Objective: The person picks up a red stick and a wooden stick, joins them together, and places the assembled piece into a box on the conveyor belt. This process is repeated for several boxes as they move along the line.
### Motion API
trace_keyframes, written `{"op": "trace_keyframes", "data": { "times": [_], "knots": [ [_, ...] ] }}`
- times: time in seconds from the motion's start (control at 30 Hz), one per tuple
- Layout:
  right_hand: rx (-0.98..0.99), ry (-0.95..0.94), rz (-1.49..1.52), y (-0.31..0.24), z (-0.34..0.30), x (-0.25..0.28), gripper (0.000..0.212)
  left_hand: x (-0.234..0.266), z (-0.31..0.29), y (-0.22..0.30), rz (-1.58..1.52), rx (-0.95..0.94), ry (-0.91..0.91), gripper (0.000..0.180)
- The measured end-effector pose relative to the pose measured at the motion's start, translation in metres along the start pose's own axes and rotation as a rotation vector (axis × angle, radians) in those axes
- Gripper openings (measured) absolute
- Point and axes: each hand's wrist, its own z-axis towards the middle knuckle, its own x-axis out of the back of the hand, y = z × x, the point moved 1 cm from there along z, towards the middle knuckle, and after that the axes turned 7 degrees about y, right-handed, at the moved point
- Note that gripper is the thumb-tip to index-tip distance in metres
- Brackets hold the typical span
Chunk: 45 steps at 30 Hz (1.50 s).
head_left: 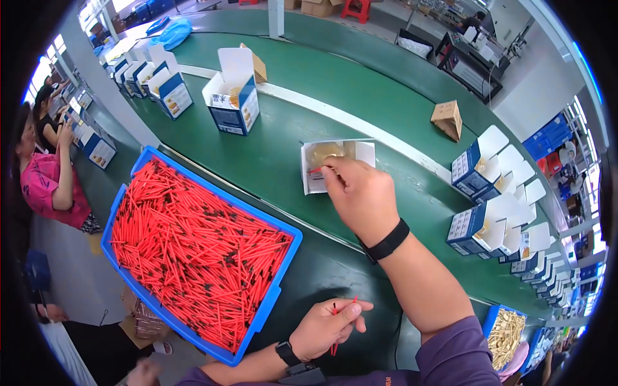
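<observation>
My right hand (358,191) reaches out over the green conveyor belt (270,161) and pushes a thin red stick (315,170) into an open white and blue box (335,161) that lies right in front of it. A black band circles that wrist. Close to my body, my left hand (327,327) pinches a few red sticks (336,331) with black tips. It hovers just right of a blue tray (273,299), and that tray is heaped with several more of the same red sticks (193,244).
Open blue and white boxes ride the belt at the far left (168,90), the middle (233,96) and the right (483,225). A brown carton (448,119) sits beyond the white stripe. A person in pink (48,183) works at left. Another tray holds yellow parts (505,334).
</observation>
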Motion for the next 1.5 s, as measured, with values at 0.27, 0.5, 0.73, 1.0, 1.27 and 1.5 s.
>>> {"op": "trace_keyframes", "data": {
  "times": [0.27, 0.5, 0.73, 1.0, 1.27, 1.5],
  "knots": [
    [0.011, -0.088, -0.109, 0.003, 0.002, -0.008, 0.013, -0.001, 0.006, -0.002, -0.019, 0.005, 0.016, 0.029],
    [-0.001, -0.243, -0.254, -0.016, 0.042, -0.041, 0.017, 0.004, 0.003, -0.006, -0.070, -0.119, 0.041, 0.028],
    [-0.393, -0.501, -0.269, 0.025, 0.083, -0.128, 0.027, 0.000, 0.014, -0.014, -0.028, -0.144, 0.050, 0.026],
    [0.043, -0.148, -0.163, -0.041, 0.043, 0.001, 0.016, 0.009, 0.010, -0.010, 0.013, -0.250, 0.049, 0.027],
    [-0.334, 0.128, 0.077, -0.032, -0.169, 0.238, 0.014, -0.048, 0.005, -0.036, 0.227, -0.161, -0.053, 0.025],
    [-0.876, 0.246, -0.638, 0.019, -0.315, 0.449, 0.017, -0.130, 0.012, -0.047, 0.393, -0.058, -0.133, 0.021]
  ]
}}
